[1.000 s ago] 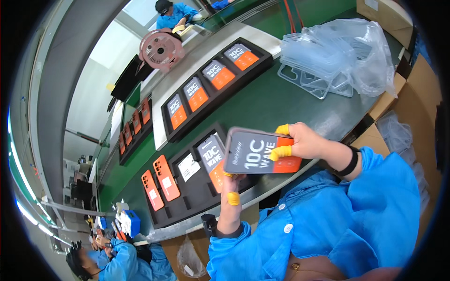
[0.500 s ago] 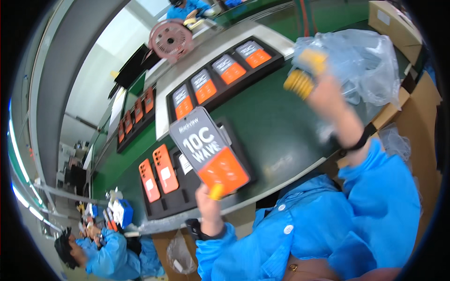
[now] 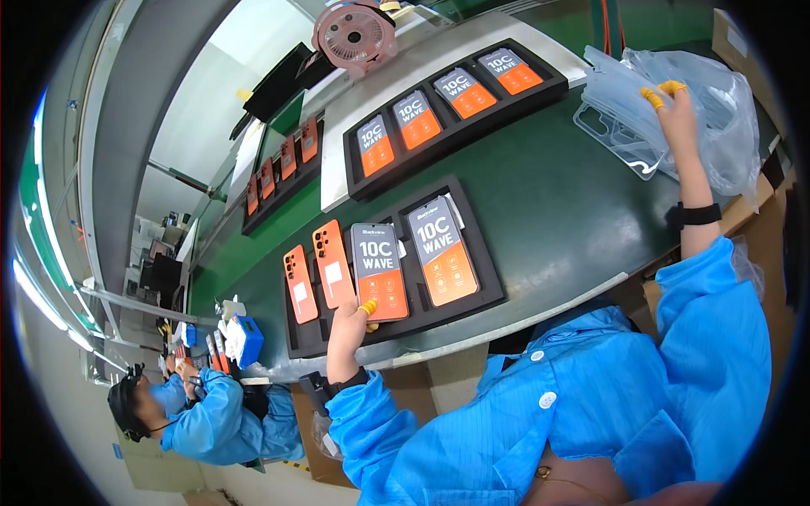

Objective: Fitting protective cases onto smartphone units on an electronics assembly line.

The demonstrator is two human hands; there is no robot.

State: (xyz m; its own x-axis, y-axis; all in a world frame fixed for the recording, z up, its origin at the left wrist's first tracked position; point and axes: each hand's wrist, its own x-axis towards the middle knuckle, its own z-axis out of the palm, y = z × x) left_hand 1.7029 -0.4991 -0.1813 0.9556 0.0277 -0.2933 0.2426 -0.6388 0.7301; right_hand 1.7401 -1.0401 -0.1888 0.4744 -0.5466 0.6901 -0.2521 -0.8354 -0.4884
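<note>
My left hand (image 3: pixel 348 327), with yellow finger covers, grips the lower end of a phone (image 3: pixel 380 274) with a grey-and-orange front. That phone lies at a slot of the near black tray (image 3: pixel 422 325). To its right another phone (image 3: pixel 441 253) sits screen-side up in the same tray. On its left are two orange phones (image 3: pixel 332 261) (image 3: pixel 299 285) with their backs up and white labels on them. At the far right my right hand (image 3: pixel 677 118) has its covered fingertips closed on a clear phone case (image 3: pixel 620 93), among others of its kind.
A long black tray (image 3: pixel 460 114) holds several face-up phones at the back. Beyond the left end is another tray (image 3: pixel 283 173) of orange phones. A pink fan (image 3: pixel 354 38) stands behind. Clear plastic bags (image 3: pixel 717 126) lie at right. A co-worker (image 3: pixel 211 413) sits at left.
The phone in my left hand has come down from above the near tray to its slot. My right hand has reached onto the clear cases. The whole view has shifted.
</note>
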